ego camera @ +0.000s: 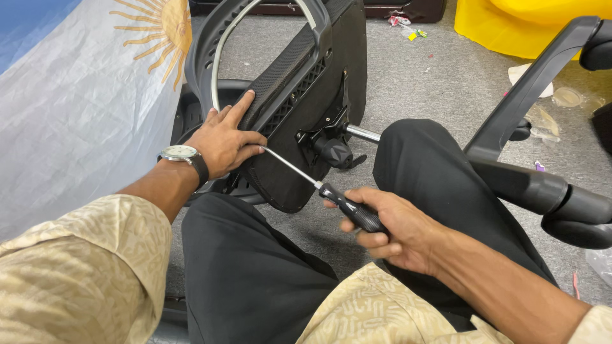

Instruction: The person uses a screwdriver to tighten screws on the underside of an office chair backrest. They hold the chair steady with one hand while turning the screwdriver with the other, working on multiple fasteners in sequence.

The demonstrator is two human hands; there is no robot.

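The scene is bright and evenly lit by soft indoor light from above, with no hard glare. Faint, diffuse shadows lie on the grey floor (414, 76) under the chair seat (299, 127) and beneath the legs. The screwdriver (319, 185) shaft shows a thin bright gleam, and the watch (182, 154) face shines slightly. Focus is sharp in the centre; the sleeves at the bottom edge look softer and stretched by wide-angle distortion.

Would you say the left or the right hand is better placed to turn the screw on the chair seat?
Right, probably. The right hand already grips the screwdriver, its tip at the chair seat edge. The left hand lies flat on the seat, steadying it.
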